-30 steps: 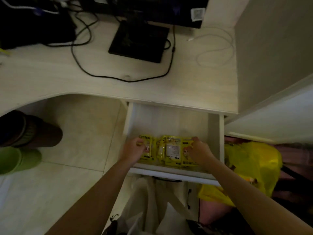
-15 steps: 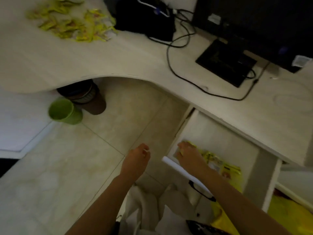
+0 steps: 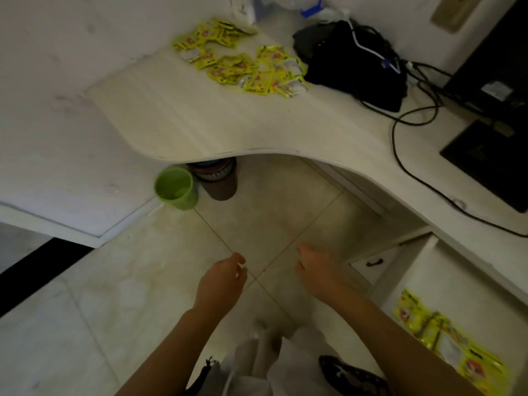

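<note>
Withdrawn from the open white wooden drawer (image 3: 463,281) since half a second ago: right hand (image 3: 317,270), now hanging over the floor left of the drawer front, fingers loosely spread, gripping nothing. Same for left hand (image 3: 221,281): well clear of the drawer, fingers loosely curled, thumb and forefinger near each other, nothing visible between them. Strip of tile between the two hands.

Flat yellow foil packets (image 3: 445,344) lying in the drawer at lower right, toward its near end, partly behind the right forearm. Small black handle (image 3: 374,262) on the drawer front, just right of the right hand.

Further out: loose pile of matching yellow packets (image 3: 243,64) on the far corner of the pale curved desk top (image 3: 200,124), just beside a black fabric bag (image 3: 357,58). Wide strip of desk top between pile and curved front edge. Black cable (image 3: 400,155) looping across the desk toward a black monitor base (image 3: 491,161) at right.

Under the desk curve: green plastic bin (image 3: 175,188) just beside a brown cylindrical bin (image 3: 221,181), both well apart from the hands. Stretch of beige tiled floor (image 3: 271,210) between bins and hands. White plastic bag (image 3: 257,364) at bottom, between the forearms.
</note>
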`<state>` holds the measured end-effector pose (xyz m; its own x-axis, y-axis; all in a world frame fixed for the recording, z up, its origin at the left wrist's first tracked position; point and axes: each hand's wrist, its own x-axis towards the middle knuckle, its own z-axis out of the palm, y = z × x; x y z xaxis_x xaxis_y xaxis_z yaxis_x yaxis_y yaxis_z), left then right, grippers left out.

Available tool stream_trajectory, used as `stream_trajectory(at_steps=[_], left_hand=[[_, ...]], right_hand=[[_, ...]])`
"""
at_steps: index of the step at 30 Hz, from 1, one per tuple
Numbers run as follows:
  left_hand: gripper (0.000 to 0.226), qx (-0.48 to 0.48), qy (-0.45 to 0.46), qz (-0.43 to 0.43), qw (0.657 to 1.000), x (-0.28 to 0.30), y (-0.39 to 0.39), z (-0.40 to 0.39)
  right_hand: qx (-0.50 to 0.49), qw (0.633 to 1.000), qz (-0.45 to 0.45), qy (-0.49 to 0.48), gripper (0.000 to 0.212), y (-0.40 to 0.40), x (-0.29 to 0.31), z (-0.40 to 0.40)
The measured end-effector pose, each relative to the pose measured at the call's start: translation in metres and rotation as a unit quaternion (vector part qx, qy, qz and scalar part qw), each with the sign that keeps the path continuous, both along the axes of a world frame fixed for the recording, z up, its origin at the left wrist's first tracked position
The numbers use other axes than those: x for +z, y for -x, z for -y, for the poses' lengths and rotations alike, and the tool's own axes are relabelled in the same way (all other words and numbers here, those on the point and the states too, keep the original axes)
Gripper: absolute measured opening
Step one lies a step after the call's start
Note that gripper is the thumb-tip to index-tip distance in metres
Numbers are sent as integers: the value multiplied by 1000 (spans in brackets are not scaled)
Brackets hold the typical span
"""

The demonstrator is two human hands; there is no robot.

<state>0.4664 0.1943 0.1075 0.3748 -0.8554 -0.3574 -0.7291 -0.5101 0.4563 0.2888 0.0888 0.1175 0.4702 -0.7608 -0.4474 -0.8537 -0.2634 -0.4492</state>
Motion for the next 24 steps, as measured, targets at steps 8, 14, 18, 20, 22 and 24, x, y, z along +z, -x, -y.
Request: stream_trajectory(at_steps=[8, 14, 18, 20, 22, 24], left_hand=[[23, 34, 43, 3, 998, 11, -78, 60], [23, 50, 73, 24, 996, 21, -125, 137], [21, 62, 91, 27, 994, 24, -155, 193], [20, 60, 88, 19, 994, 23, -169, 219], [20, 61, 85, 14, 994, 24, -182, 242], [21, 59, 84, 20, 995, 24, -195, 263]], right_hand=[[47, 997, 12, 51, 30, -89, 18, 64], [57, 994, 29, 88, 30, -142, 26, 143], [82, 992, 23, 96, 34, -173, 30, 204], [84, 992, 27, 89, 35, -188, 33, 231], [87, 993, 19, 79, 37, -201, 36, 255], [91, 993, 15, 74, 38, -213, 36, 277]])
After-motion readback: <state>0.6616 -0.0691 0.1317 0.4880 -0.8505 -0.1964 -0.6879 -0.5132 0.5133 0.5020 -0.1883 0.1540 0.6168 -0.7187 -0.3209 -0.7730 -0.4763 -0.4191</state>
